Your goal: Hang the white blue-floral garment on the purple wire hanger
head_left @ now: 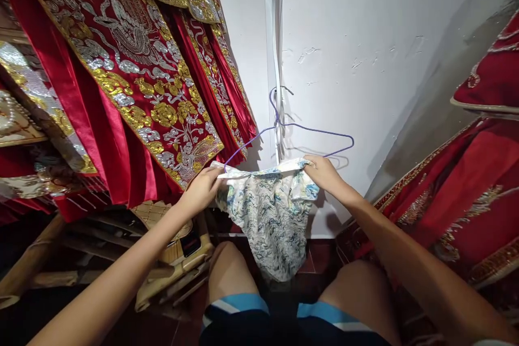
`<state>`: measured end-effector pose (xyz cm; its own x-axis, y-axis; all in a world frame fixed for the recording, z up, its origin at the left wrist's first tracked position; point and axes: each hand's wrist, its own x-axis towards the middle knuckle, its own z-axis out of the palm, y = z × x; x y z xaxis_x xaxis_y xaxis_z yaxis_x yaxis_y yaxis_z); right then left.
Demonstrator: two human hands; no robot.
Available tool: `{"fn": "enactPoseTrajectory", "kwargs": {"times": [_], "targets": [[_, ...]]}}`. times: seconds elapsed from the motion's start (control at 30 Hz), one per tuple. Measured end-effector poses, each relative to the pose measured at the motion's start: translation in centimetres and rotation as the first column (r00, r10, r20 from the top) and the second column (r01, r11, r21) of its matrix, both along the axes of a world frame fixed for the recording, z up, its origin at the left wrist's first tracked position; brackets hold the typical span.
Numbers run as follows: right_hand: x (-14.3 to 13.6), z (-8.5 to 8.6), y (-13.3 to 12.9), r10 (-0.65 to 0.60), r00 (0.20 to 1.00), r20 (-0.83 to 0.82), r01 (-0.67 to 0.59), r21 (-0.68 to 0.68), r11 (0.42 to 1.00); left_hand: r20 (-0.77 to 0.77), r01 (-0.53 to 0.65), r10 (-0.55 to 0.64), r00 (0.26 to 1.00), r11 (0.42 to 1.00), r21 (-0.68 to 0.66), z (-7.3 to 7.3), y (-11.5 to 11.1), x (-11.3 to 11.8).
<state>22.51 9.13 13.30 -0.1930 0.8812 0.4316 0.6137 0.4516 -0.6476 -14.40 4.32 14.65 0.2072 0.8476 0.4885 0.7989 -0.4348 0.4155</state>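
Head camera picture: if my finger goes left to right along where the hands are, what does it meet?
Shiny red cloth, left hand, patterned top, right hand, white wall, red garment.

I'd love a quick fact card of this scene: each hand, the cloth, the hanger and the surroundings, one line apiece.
Left hand: the left hand grips one upper corner of the patterned garment
Right hand: the right hand grips the opposite upper corner
Garment: pale with blue and green patterning, hanging down between the knees
Hanger: purple hanger, its right end outside the garment
Left side: red costume with gold and silver embroidery, bamboo furniture below
Right side: red embroidered fabric
Ahead: white wall
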Motion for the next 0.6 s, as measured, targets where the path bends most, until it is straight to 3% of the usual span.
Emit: {"fn": "enactPoseTrajectory", "kwargs": {"times": [0.1, 0.23, 0.3, 0.4, 0.47, 0.53, 0.6], "targets": [[1.1, 0.7, -2.2, 0.007, 0.996, -0.092, -0.010, -0.026, 1.000, 0.110, 0.020, -0.033, 0.993, 0.993, 0.117, 1.2, -0.2, 3.0], [1.1, 1.6, -4.4, 0.125, 0.969, -0.211, -0.145, -0.082, 0.986, 0.185, 0.098, -0.135, 0.973, 0.975, 0.198, 4.2, 0.5, 7.6], [1.7, 2.2, -5.1, 0.085, 0.970, -0.229, -0.103, -0.069, 0.992, 0.275, 0.085, -0.137, 0.952, 0.977, 0.194, 5.3, 1.5, 8.8], [4.1, 3.4, -4.7, -0.208, 0.944, -0.257, 0.226, 0.040, 0.973, 0.486, 0.217, -0.188, 0.854, 0.976, -0.003, 6.2, 2.8, 8.9], [6.1, 4.2, -3.5, -0.336, 0.911, -0.241, 0.358, 0.057, 0.932, 0.595, 0.386, -0.206, 0.777, 0.903, -0.191, 6.5, 3.3, 8.1], [7.7, 5.0, -1.9, -0.331, 0.926, -0.180, 0.341, 0.026, 0.940, 0.671, 0.515, -0.195, 0.715, 0.796, -0.318, 6.7, 3.8, 7.0], [8.6, 5.9, -0.7, -0.273, 0.952, -0.141, 0.273, -0.020, 0.962, 0.749, 0.588, -0.173, 0.639, 0.738, -0.331, 6.8, 4.4, 6.0]]}}
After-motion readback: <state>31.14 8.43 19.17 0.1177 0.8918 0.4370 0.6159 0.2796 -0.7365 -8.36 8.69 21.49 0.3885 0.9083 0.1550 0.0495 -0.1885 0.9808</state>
